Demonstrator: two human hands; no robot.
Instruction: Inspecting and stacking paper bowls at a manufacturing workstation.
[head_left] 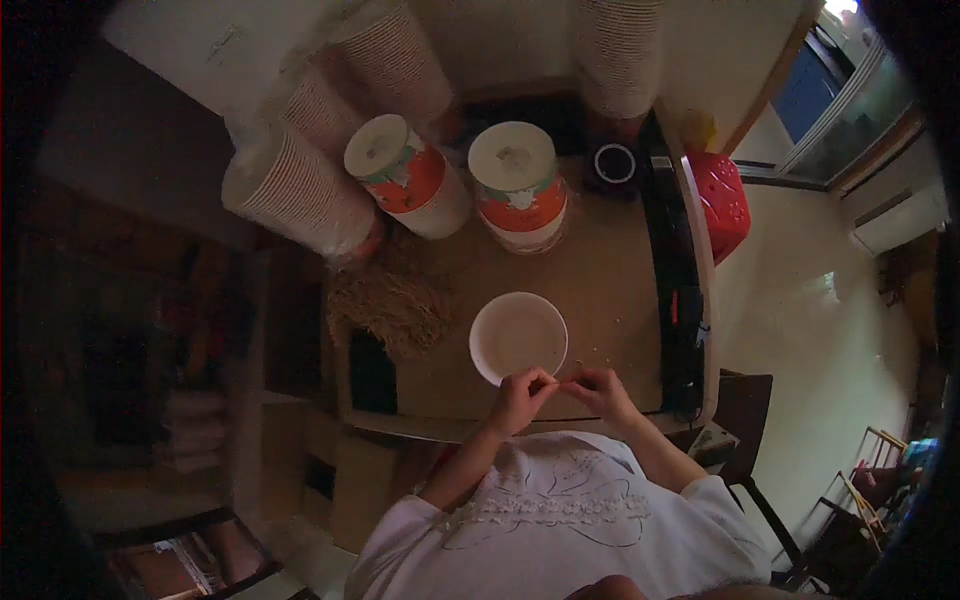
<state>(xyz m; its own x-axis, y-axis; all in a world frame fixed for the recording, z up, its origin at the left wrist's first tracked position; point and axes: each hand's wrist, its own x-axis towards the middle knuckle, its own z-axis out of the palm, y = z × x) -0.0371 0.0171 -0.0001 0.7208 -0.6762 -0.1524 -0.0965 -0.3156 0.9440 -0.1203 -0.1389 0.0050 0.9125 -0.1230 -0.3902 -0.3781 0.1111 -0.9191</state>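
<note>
The left hand [522, 398] and right hand [602, 393] pinch fingertips closed by the near rim of the white bowl [518, 326]; anything held is too small to tell. The bowl stands upright on the brown tabletop [612, 280]

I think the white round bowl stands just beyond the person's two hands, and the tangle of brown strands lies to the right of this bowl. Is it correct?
Not quite: the head view shows the tangle of brown strands to the left of the white round bowl. The bowl does stand just beyond the left hand and right hand.
</note>
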